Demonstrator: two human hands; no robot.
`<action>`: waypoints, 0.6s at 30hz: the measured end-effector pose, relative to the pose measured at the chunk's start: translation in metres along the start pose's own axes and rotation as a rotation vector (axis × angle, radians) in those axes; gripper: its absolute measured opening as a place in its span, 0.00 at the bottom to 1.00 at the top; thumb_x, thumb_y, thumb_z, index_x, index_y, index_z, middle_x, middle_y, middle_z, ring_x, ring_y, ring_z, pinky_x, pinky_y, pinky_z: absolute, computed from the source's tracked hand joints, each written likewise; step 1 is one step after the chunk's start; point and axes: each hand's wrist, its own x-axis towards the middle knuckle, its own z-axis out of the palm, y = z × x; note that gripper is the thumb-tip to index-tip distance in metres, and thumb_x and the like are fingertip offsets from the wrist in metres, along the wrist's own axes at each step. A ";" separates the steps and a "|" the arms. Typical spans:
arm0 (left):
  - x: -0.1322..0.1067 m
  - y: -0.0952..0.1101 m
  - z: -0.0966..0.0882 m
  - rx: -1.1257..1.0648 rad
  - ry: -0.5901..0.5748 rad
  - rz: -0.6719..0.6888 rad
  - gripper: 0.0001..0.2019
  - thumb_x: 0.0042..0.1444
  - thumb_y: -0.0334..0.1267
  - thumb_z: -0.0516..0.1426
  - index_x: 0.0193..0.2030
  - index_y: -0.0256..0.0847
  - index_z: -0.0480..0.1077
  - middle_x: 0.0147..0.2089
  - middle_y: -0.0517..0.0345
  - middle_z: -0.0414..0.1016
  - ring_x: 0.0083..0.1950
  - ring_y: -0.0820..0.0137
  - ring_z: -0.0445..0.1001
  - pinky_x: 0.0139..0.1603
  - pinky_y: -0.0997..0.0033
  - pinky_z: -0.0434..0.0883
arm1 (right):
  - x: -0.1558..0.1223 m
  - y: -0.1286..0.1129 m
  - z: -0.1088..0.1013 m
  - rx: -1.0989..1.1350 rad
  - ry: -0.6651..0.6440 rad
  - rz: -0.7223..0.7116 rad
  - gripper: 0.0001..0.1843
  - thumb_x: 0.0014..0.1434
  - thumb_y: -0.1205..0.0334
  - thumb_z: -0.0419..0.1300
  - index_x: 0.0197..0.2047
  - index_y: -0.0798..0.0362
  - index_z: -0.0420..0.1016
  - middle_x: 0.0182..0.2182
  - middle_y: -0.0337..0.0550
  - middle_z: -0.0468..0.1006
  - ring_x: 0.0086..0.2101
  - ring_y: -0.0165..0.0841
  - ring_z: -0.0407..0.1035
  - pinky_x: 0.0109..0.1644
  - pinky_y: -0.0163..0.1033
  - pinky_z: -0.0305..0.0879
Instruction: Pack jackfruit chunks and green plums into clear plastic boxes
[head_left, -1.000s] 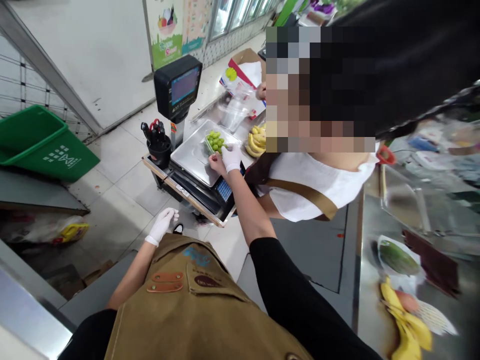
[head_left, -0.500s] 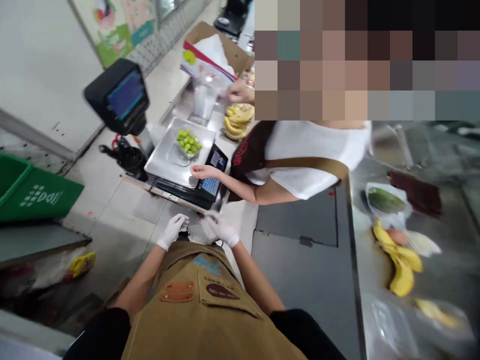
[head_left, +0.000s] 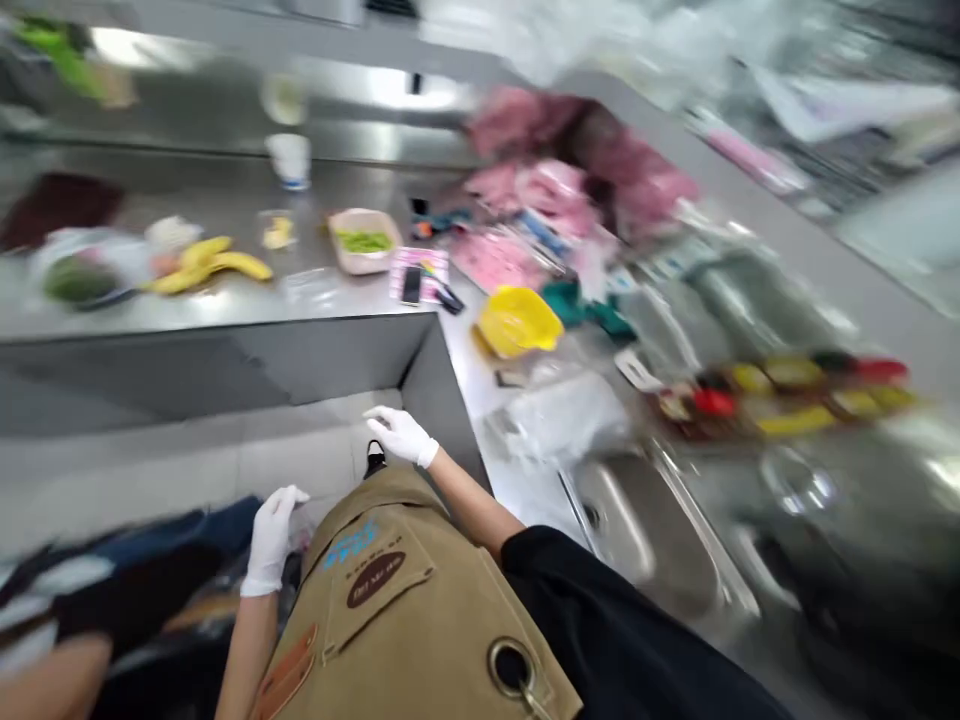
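Observation:
Both my hands wear white gloves and hang low in front of my tan apron. My left hand [head_left: 271, 538] is beside my hip with its fingers loosely extended and nothing in it. My right hand [head_left: 402, 434] is out ahead of the apron near the corner of the steel counter [head_left: 225, 300], fingers loosely apart and holding nothing. The view is smeared by motion.
The L-shaped steel counter carries bananas [head_left: 210, 267], a tray of green produce [head_left: 364, 241], a phone [head_left: 411, 284], a yellow bowl [head_left: 517, 320], pink bags [head_left: 585, 170] and a tray of small coloured pots [head_left: 787, 390]. A sink [head_left: 645, 520] sits at my right. Another person's arm [head_left: 45, 660] shows at the lower left.
My head has swung right, away from the scale and the other person, onto the counter corner. My right hand has drawn back from the scale and both hands have dropped to the apron.

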 end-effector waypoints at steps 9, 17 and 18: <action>0.126 0.166 0.225 0.285 -0.829 0.326 0.14 0.58 0.53 0.65 0.34 0.44 0.78 0.38 0.52 0.82 0.44 0.58 0.79 0.54 0.59 0.76 | -0.147 0.083 -0.191 0.109 1.469 0.321 0.15 0.71 0.53 0.58 0.52 0.50 0.81 0.49 0.49 0.83 0.53 0.43 0.75 0.66 0.52 0.69; 0.071 0.207 0.436 0.234 -1.318 0.211 0.34 0.56 0.44 0.73 0.68 0.37 0.73 0.69 0.37 0.77 0.64 0.55 0.78 0.67 0.56 0.73 | -0.157 0.160 -0.153 0.693 1.487 0.602 0.30 0.54 0.42 0.71 0.54 0.53 0.78 0.54 0.57 0.84 0.59 0.45 0.76 0.69 0.55 0.71; 0.066 0.205 0.452 0.193 -1.374 0.199 0.36 0.57 0.44 0.73 0.71 0.37 0.71 0.70 0.37 0.76 0.66 0.54 0.77 0.69 0.55 0.72 | -0.150 0.163 -0.149 0.762 1.477 0.585 0.31 0.54 0.40 0.70 0.53 0.53 0.78 0.52 0.56 0.85 0.57 0.44 0.78 0.67 0.54 0.73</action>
